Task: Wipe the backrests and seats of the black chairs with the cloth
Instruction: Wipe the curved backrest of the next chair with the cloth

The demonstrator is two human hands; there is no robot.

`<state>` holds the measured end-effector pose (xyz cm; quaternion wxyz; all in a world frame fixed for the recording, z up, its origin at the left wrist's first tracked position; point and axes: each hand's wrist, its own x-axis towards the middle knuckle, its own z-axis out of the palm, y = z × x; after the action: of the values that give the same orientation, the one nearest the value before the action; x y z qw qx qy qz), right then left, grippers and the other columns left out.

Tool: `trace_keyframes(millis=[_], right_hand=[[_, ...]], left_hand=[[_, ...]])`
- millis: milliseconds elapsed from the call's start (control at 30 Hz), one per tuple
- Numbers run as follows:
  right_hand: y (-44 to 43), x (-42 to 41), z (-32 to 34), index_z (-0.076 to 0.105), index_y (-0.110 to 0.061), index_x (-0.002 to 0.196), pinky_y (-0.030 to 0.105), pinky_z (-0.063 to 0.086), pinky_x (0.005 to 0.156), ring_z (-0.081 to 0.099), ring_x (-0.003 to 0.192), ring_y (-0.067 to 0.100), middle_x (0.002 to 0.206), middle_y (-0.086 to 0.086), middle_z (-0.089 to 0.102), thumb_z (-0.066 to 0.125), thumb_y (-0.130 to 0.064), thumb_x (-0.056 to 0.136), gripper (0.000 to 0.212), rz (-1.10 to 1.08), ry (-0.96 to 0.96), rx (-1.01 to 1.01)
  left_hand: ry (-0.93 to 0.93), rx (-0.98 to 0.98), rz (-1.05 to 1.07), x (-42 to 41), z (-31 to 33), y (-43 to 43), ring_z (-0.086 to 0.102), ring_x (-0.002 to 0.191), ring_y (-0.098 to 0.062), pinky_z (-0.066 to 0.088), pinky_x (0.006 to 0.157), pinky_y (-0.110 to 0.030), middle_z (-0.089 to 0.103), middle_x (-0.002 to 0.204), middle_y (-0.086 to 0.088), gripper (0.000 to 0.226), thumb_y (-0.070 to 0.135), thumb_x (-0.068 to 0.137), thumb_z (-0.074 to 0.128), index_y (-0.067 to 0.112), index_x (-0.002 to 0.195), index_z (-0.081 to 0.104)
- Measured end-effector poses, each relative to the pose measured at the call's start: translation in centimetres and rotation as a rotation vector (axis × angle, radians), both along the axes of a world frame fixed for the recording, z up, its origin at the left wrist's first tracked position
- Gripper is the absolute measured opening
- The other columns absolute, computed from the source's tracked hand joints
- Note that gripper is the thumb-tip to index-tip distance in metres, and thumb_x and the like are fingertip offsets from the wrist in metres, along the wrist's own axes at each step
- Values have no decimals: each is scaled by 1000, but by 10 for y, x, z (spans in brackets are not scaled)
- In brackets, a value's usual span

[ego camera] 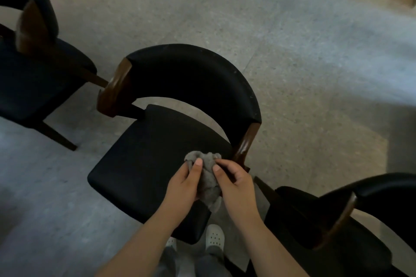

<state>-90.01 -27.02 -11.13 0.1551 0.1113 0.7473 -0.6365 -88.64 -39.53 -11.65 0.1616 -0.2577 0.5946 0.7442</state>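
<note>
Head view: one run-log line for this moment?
cloth: gray, bunched | left hand: grips cloth | right hand: pinches cloth | where: over middle chair seat

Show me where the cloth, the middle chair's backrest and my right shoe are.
cloth [208,175]: head view, on its bunched grey middle.
backrest [191,69]: head view, on the centre of the black padded curve.
right shoe [215,235]: head view, on the perforated white toe.

A middle chair [175,123], black-padded with a curved backrest [202,74] and brown wooden arm ends, is seen from above. A crumpled grey cloth [208,177] is held just over the near right corner of its seat [139,153]. A matching left chair [33,78] and right chair [304,216] are placed beside it.
</note>
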Motion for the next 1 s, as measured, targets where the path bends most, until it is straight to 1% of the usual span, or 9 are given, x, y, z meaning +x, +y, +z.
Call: trace_keyframes(millis=[67,167,267,367,533,667,800,933,1000], right_hand=[[7,-2,-1,68,-32,103,21,56,83,66,96,-3,100,-13,71,62,-18,94,18,-4,17,42],[19,-4,-5,70,-33,107,27,55,91,65,99,-4,102,-15,71,63,-19,93,21,2,52,127],[28,-4,-5,66,-40,106,26,53,95,63,101,-8,103,-19,70,64,-20,93,24,23,72,155],[39,-4,-7,65,-36,114,25,54,92,62,102,-9,106,-21,68,62,-22,94,25,-10,103,146],[64,-5,-35,64,-34,122,39,58,85,64,101,-3,109,-17,67,61,-33,93,29,-111,84,269],[78,-6,-60,63,-29,118,30,56,88,60,97,-7,103,-19,64,60,-29,94,25,-182,107,375],[82,-10,-91,62,-23,123,12,45,82,59,104,-3,112,-12,64,58,-31,95,29,-219,101,423],[76,-19,-117,61,-26,121,8,44,81,56,103,-11,108,-19,62,54,-30,97,25,-211,97,384],[73,-22,-126,63,-25,117,9,46,84,56,102,-11,106,-18,62,54,-29,97,22,-192,119,360]], left_hand=[[0,8,12,-3,0,10,65,106,-13,54,94,-41,67,115,3,24,41,94,49,33,112,62],[12,-27,-7,-7,-1,22,67,105,-11,53,94,-40,70,112,2,29,42,92,54,28,114,64],[37,-113,-4,-11,-4,30,69,95,-8,55,86,-31,71,105,1,21,35,95,55,24,109,66],[46,-167,7,-15,-8,31,68,89,-2,51,73,-18,71,100,3,17,32,96,54,24,106,65],[56,-248,14,-18,-27,15,66,88,2,49,68,-11,68,99,6,12,29,97,53,25,105,61],[50,-311,12,-21,-54,9,65,85,1,47,69,-13,67,97,3,10,28,96,55,22,101,62],[59,-303,-10,-28,-81,15,65,86,0,48,73,-16,67,95,4,8,29,95,57,24,98,63],[122,-298,-12,-42,-108,37,65,92,-7,52,79,-23,66,99,2,13,34,94,59,23,99,64],[152,-297,-23,-47,-121,52,63,97,-9,52,79,-19,61,107,-1,20,37,94,58,21,106,63]])
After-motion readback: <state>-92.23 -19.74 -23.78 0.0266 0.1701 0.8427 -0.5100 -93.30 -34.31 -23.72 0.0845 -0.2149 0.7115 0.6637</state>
